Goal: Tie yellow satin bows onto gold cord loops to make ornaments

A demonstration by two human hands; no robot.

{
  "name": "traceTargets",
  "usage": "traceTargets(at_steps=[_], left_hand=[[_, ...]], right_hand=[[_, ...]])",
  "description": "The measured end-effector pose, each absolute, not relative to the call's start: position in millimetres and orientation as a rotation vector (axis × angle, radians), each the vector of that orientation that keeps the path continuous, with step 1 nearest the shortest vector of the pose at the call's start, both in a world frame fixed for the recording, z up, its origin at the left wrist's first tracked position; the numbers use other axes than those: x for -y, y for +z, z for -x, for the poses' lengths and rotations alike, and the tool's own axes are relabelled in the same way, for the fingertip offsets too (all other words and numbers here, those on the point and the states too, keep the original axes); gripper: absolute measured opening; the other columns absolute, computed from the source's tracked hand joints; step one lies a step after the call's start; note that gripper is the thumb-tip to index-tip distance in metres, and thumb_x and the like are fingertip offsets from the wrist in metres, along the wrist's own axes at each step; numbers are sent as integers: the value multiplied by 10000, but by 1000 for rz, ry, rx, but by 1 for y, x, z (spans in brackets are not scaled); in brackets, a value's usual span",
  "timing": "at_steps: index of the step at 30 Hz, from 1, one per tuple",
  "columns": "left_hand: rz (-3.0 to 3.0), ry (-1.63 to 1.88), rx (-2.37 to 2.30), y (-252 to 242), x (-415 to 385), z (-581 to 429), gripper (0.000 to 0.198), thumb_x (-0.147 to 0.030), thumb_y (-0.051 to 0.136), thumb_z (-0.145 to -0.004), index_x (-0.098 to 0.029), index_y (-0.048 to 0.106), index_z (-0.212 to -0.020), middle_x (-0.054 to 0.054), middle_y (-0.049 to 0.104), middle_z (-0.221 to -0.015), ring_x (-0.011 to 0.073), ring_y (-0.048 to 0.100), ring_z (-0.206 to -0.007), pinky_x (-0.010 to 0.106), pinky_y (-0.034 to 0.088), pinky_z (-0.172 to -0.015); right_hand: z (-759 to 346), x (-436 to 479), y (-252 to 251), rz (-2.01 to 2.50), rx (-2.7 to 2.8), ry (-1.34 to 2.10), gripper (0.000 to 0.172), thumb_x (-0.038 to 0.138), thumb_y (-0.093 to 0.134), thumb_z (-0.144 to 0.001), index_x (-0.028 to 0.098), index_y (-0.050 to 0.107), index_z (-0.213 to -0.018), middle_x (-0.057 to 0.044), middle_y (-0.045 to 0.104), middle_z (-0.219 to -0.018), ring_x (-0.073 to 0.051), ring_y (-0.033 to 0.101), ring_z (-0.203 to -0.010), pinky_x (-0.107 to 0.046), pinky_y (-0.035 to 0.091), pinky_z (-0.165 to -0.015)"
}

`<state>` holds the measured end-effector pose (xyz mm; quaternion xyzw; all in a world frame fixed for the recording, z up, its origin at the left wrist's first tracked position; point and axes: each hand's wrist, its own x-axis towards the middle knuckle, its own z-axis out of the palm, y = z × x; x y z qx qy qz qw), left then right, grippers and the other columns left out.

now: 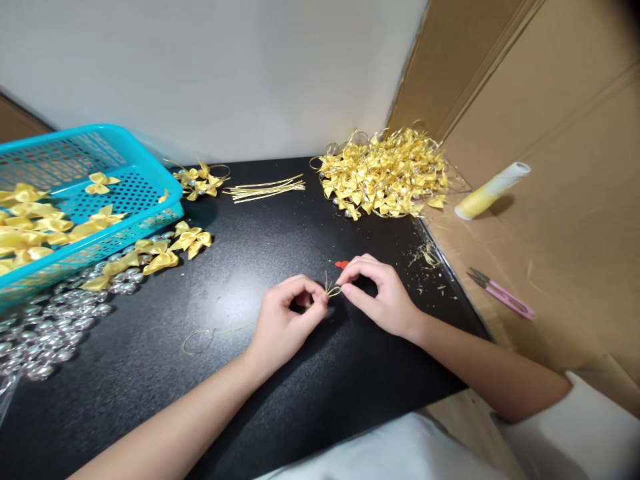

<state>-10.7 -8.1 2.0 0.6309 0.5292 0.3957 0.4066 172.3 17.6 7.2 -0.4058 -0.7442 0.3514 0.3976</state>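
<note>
My left hand (290, 313) pinches a thin gold cord (333, 291) between thumb and forefinger, over the middle of the black table. The cord forms a small loop with loose ends sticking up. At the loop's right side, my right hand (383, 293) holds it between thumb and fingertip. A fine strand (220, 331) trails along the table to the left of my left hand and ends in a curl. Just behind my right fingers lies a small red piece (341, 265), partly covered by the hand.
Yellow bows fill part of a turquoise basket (150, 175) at left, beside silver beads (55, 327). Gold cord lengths (267, 189) lie at the back, near a large heap of yellow bows (385, 170). On cardboard at right are a spool (493, 190) and pink thread snips (505, 295).
</note>
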Motion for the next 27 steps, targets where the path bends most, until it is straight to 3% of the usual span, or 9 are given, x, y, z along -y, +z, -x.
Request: traceTargets(at_steps=[3,5,13,21,27], left_hand=[[-1597,1009,-1333,2,8,11,140,-218,612,-786,-176,643,-656,-16,583,-595,108,474,-562,235,382,-551],[-1609,1015,-1329,2,8,11,132,-214,614,-783,-175,647,-661,-15,592,-603,107,480,-566,234,383,-553],[-1619,1011,-1310,3,8,11,132,-192,618,-763,-173,634,-634,-21,596,-591,101,481,-554,226,381,-548],[-1593,1009,-1336,1,8,11,137,-195,619,-768,-176,635,-633,-17,589,-597,107,476,-562,232,378,-549],[-1592,1032,-1347,0,9,11,125,-183,616,-774,-176,641,-652,-22,574,-597,106,474,-571,231,381,-553]], right_hand=[[-172,-17,6,1040,1906,919,42,199,634,-818,219,644,-782,-10,672,-750,-181,607,-783,-381,486,-829],[-172,-17,4,1065,1926,909,95,204,633,-829,219,638,-735,-6,670,-728,-182,601,-784,-388,474,-845],[-170,-15,5,1060,1976,723,149,174,603,-848,210,599,-703,-2,657,-704,-177,594,-763,-373,425,-796],[-174,-16,7,1077,1927,689,99,185,584,-839,221,604,-748,-7,664,-732,-188,609,-774,-378,428,-781],[-173,-7,12,1043,1911,448,52,201,638,-788,230,630,-745,-28,666,-775,-213,611,-810,-413,438,-779]])
